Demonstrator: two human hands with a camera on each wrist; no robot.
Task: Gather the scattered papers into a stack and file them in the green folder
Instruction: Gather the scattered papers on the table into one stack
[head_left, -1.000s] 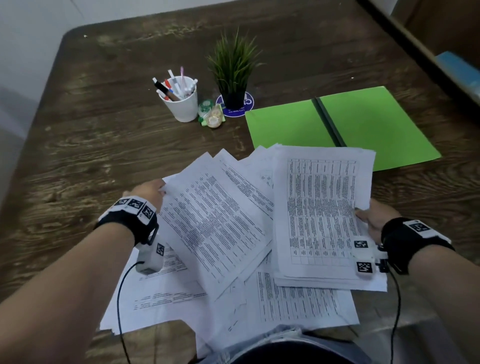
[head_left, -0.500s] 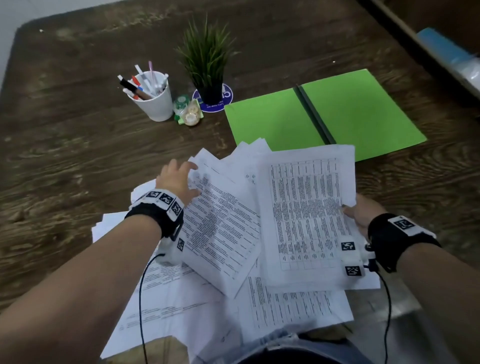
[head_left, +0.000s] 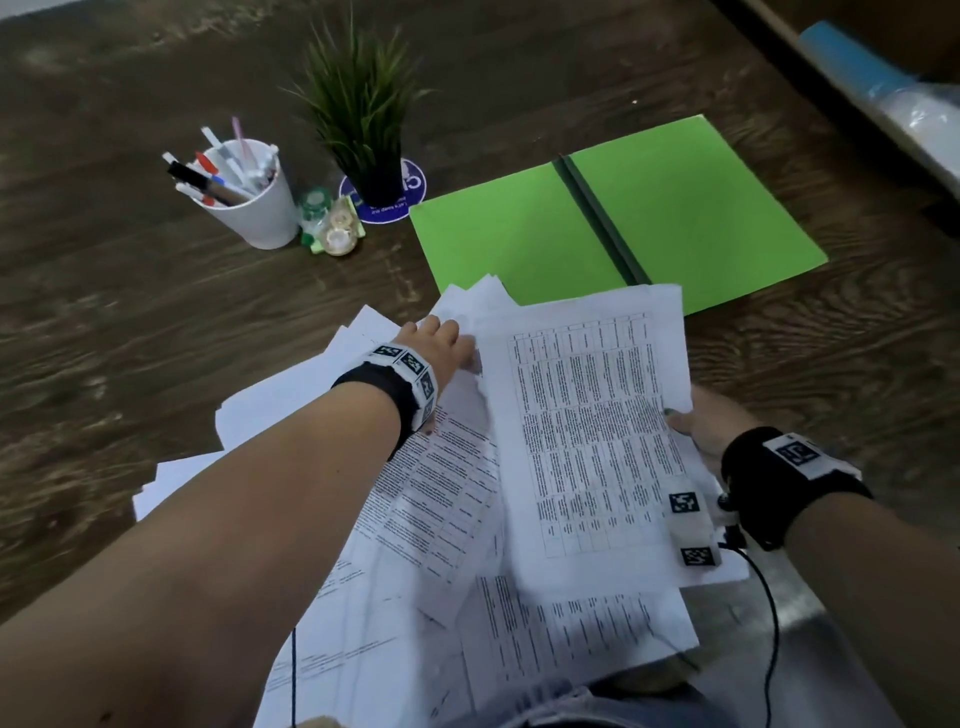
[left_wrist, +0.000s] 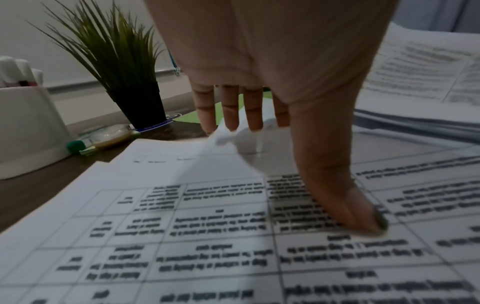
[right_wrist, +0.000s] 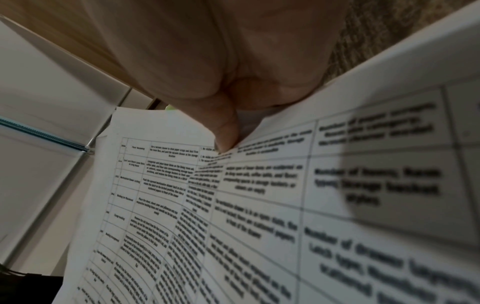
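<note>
The green folder (head_left: 675, 208) lies open and flat at the back right of the wooden table (head_left: 130, 322). Loose printed papers (head_left: 415, 519) are fanned out in front of me. My right hand (head_left: 696, 421) grips a stack of papers (head_left: 597, 441) at its right edge, thumb (right_wrist: 226, 139) on the top sheet. My left hand (head_left: 441, 340) reaches across the loose sheets to that stack's left edge. In the left wrist view its fingers (left_wrist: 231, 115) are straight and touch a lifted paper corner (left_wrist: 226, 139), while the thumb (left_wrist: 363, 216) presses flat on a printed sheet.
A white cup of pens (head_left: 254, 197), a small tape dispenser (head_left: 332, 228) and a potted plant (head_left: 363, 119) on a blue coaster stand behind the papers at left. A blue-and-white roll (head_left: 872, 78) lies beyond the table's right edge. Papers overhang the near edge.
My left hand has moved right and forward over the loose sheets, from the left side of the pile to the edge of the held stack. The right hand keeps its grip.
</note>
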